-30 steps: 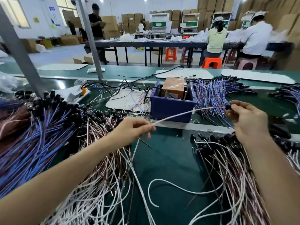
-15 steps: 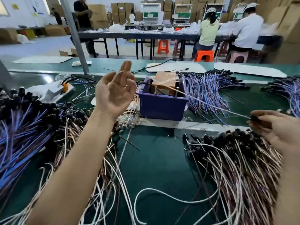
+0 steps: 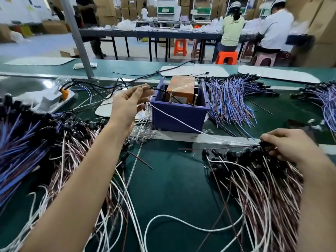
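My right hand (image 3: 287, 144) pinches the black connector (image 3: 264, 143) at one end of a thin white wire (image 3: 181, 122). It hovers over a heap of pink-white wires with black connectors (image 3: 254, 182). The wire slants up to the left across the front of a blue bin (image 3: 178, 117). My left hand (image 3: 129, 104) is stretched out beside the bin's left wall with its fingers loosely straight; it is blurred, and I see nothing gripped in it. The wire's far end lies close to those fingers.
An orange box (image 3: 181, 86) stands in the bin. Blue wire bundles lie at the left (image 3: 20, 142) and beyond the bin (image 3: 231, 100). More pink-white wires (image 3: 76, 153) run under my left arm on the green belt (image 3: 172, 182). A metal post (image 3: 76, 37) rises at the back left. People sit at a far table.
My left hand let go of the white wire, rose open, then dropped toward the bin's left side. My right hand carried the connector right and down to the heap.
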Action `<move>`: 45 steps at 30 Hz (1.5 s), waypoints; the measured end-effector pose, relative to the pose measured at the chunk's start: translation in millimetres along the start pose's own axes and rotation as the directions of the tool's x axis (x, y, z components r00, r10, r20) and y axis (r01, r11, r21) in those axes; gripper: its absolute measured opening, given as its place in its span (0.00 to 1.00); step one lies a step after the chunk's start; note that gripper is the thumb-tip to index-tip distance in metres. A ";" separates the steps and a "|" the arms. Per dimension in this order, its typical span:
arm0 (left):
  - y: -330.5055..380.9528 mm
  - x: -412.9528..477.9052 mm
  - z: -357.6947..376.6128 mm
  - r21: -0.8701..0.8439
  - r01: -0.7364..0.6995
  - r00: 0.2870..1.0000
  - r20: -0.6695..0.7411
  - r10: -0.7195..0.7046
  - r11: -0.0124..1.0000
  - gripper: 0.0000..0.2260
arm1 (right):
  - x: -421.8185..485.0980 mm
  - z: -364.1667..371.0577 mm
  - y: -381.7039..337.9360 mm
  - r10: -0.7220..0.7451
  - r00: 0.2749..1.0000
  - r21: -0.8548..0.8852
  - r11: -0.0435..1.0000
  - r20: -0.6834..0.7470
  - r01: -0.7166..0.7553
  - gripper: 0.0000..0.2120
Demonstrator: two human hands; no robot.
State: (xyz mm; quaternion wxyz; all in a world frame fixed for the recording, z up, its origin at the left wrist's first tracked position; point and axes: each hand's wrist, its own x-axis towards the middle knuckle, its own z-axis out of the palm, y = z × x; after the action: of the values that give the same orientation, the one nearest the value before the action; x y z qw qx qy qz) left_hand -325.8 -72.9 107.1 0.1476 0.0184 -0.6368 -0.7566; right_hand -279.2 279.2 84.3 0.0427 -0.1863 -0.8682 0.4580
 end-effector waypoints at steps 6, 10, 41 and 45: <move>-5.2 -0.6 0.3 0.210 -0.041 0.998 0.051 0.031 0.977 0.10 | -8.6 19.1 -24.9 -0.132 0.988 -0.377 0.922 -0.078 0.093 0.07; -5.8 -3.6 2.2 0.239 -0.047 0.997 0.076 0.030 0.970 0.10 | -25.6 37.4 -52.7 -0.389 0.921 -0.313 0.878 -0.028 0.361 0.03; -20.0 18.0 30.3 0.751 -0.290 0.948 0.143 0.284 0.593 0.04 | 10.3 69.9 -97.4 -0.349 0.934 -0.035 0.937 -0.075 0.348 0.03; -25.9 25.1 27.4 0.761 -0.298 0.936 0.115 0.332 0.577 0.05 | 14.5 87.2 -89.4 -0.324 0.937 -0.011 0.946 -0.131 0.325 0.03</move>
State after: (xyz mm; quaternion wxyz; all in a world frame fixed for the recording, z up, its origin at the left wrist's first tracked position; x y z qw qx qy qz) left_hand -360.9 -49.1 91.2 0.2700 -0.0188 -0.8867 -0.3748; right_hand -339.5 170.8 105.2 0.1754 -0.0700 -0.8799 0.4360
